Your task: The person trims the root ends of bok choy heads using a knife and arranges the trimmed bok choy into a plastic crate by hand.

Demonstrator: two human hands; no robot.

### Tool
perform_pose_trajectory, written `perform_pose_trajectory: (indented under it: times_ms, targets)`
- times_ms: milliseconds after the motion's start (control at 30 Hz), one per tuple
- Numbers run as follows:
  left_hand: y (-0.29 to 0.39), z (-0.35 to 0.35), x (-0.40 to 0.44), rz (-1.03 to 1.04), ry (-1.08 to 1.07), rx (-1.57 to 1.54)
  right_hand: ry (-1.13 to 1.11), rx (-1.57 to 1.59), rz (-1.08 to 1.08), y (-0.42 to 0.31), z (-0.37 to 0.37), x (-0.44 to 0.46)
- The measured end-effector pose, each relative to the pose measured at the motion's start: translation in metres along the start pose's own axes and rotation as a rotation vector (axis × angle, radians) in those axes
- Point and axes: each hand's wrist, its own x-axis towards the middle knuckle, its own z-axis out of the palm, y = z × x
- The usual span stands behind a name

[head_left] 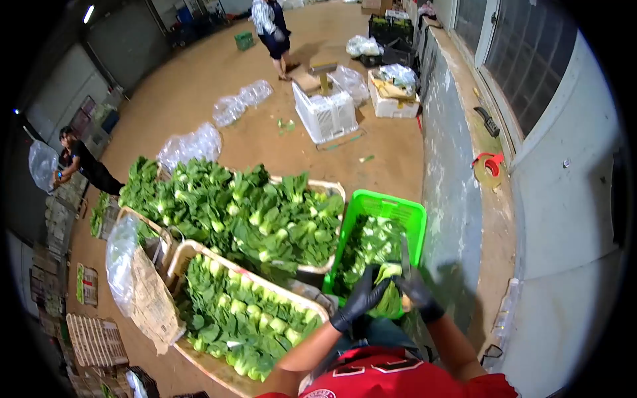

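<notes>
Both my hands wear black gloves and meet over the near end of a bright green basket (417, 229). My left hand (361, 297) is closed on a head of leafy greens (387, 272), its pale stem end up. My right hand (418, 292) is wrapped round a knife (405, 254), whose blade points away from me beside the stem. Loose leaves and cut pieces (371, 242) lie in the basket below. To the left, a crate (312, 304) holds rows of greens, and a larger crate (337, 190) behind it is heaped with more.
A ledge on the right bears a tape dispenser (490, 166) and a dark-handled tool (488, 122). Ahead stand a white crate (326, 116) and a foam box (393, 103). One person (271, 33) stands far ahead, another (86, 162) at left holds clear plastic.
</notes>
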Motion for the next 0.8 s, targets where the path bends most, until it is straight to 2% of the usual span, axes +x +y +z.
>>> perform_pose_trajectory:
  times_ms: [67, 100, 133, 200, 267, 333, 400, 467, 500, 533, 567, 600, 633, 667, 700, 733, 800]
  targets:
    - [0.009, -0.005, -0.005, -0.252, -0.011, -0.012, 0.039, -0.224, 0.208, -0.052, 0.008, -0.01]
    - [-0.004, -0.005, -0.007, -0.195, 0.038, 0.099, -0.023, -0.185, 0.134, -0.034, 0.002, -0.009]
    - [-0.004, -0.011, -0.01, -0.226, 0.1, 0.176, -0.088, -0.141, 0.061, -0.023, 0.001, -0.007]
    - [-0.063, -0.008, -0.018, -0.16, 0.32, 0.092, -0.052, -0.308, 0.257, -0.022, -0.005, -0.011]
    - [-0.066, -0.036, -0.027, -0.415, 0.199, 0.401, -0.037, -0.078, 0.466, -0.005, -0.023, 0.0]
    - [-0.091, -0.06, -0.055, -0.245, 0.312, 0.571, 0.03, -0.325, 0.284, -0.007, -0.011, 0.028]
    - [-0.09, -0.096, -0.083, -0.19, 0.388, 0.594, 0.013, -0.633, 0.223, 0.001, -0.005, 0.075]
    - [-0.12, -0.146, -0.11, -0.114, 0.715, 0.295, 0.06, -0.335, 0.02, -0.044, 0.059, 0.123]
    - [-0.138, -0.176, -0.129, -0.09, 0.848, 0.548, 0.054, -0.371, -0.026, -0.053, 0.072, 0.143]
    - [-0.14, -0.215, -0.146, -0.19, 0.904, 0.668, 0.061, -0.404, -0.077, -0.059, 0.087, 0.159]
    - [-0.153, -0.252, -0.163, -0.165, 0.987, 0.837, 0.024, -0.413, -0.094, -0.071, 0.106, 0.158]
    - [-0.15, -0.292, -0.17, -0.249, 0.987, 0.926, -0.027, -0.458, -0.129, -0.071, 0.117, 0.159]
    - [-0.155, -0.33, -0.168, -0.258, 1.009, 1.096, -0.057, -0.525, -0.066, -0.066, 0.123, 0.156]
    - [-0.146, -0.362, -0.165, -0.422, 0.984, 1.171, -0.086, -0.582, 0.003, -0.059, 0.129, 0.146]
    - [-0.164, -0.39, -0.158, -0.353, 0.962, 1.33, -0.064, -0.634, 0.066, -0.043, 0.127, 0.137]
    - [-0.173, -0.41, -0.143, -0.466, 0.891, 1.301, -0.036, -0.689, 0.126, -0.026, 0.122, 0.127]
    - [-0.199, -0.437, -0.124, -0.554, 0.821, 1.344, -0.038, -0.675, 0.226, -0.01, 0.126, 0.095]
